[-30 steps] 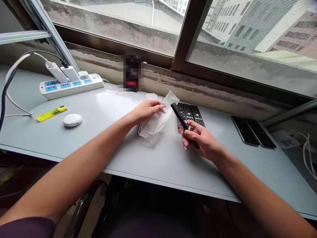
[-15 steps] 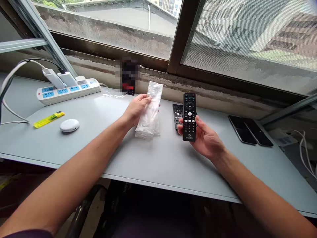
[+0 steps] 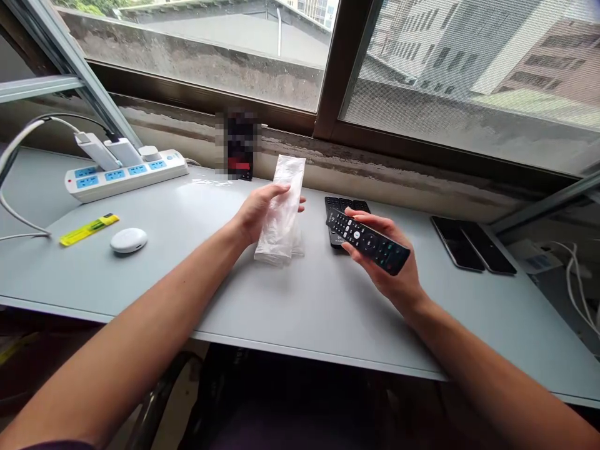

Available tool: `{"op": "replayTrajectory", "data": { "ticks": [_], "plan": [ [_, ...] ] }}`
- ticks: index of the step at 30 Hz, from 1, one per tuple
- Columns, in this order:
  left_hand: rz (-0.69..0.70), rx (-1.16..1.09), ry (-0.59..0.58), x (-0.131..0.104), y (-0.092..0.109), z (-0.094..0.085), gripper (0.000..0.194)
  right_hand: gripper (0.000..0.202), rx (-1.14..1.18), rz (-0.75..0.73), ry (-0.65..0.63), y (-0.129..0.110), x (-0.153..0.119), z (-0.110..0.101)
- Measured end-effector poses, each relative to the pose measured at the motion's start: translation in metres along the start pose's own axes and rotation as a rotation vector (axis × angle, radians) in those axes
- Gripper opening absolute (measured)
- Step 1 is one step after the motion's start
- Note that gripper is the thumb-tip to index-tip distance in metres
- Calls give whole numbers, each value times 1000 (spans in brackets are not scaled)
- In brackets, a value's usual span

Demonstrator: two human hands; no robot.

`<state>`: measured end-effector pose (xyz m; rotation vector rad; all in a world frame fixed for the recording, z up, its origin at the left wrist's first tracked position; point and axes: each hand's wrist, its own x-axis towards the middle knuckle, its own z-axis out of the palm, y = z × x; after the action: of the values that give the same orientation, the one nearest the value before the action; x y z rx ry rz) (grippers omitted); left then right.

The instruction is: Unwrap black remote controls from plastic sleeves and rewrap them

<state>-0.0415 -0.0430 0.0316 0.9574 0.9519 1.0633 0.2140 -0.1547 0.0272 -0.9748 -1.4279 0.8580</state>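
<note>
Clear plastic bags (image 3: 280,222), long and narrow, are gripped in my left hand (image 3: 260,209), thumb on top and fingertips showing at their right edge. My right hand (image 3: 391,269) holds a black remote control (image 3: 370,240) between thumb and fingers. Its button side faces up, and it lies slantwise with the logo end pointing to the upper left. Just behind it, several more black remotes (image 3: 338,239) rest side by side on the grey table (image 3: 300,312), partly covered by the held one.
On the left are a power strip (image 3: 131,181) with plugs and cables, a yellow packet (image 3: 89,229) and a white oval case (image 3: 129,240). Two dark phones (image 3: 469,245) lie at the right. A blurred dark object (image 3: 240,147) stands against the window wall.
The remote in my right hand has turned from upright to slanted, its logo end now at the upper left. My left hand keeps hold of the plastic bags, nearly unmoved.
</note>
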Motion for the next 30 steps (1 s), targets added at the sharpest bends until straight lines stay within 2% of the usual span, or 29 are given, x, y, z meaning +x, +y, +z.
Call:
{"op": "replayTrajectory", "data": {
  "ticks": [5,10,15,20,23,30],
  "plan": [
    [2,-6,1,0,1,0,60,42,-68,-52,62,2,0,-1],
    [11,2,28,0,2,0,56,44,105,136,165,10,4,-7],
    [44,-13,70,1,2,-3,54,51,245,360,92,12,10,-14],
    [29,-35,66,3,0,-6,58,31,400,445,-5,12,12,-11],
    [22,-53,69,3,1,-4,61,25,436,479,-10,10,13,-8],
    [66,-115,48,-4,0,9,64,49,346,511,-41,12,14,-15]
  ]
}}
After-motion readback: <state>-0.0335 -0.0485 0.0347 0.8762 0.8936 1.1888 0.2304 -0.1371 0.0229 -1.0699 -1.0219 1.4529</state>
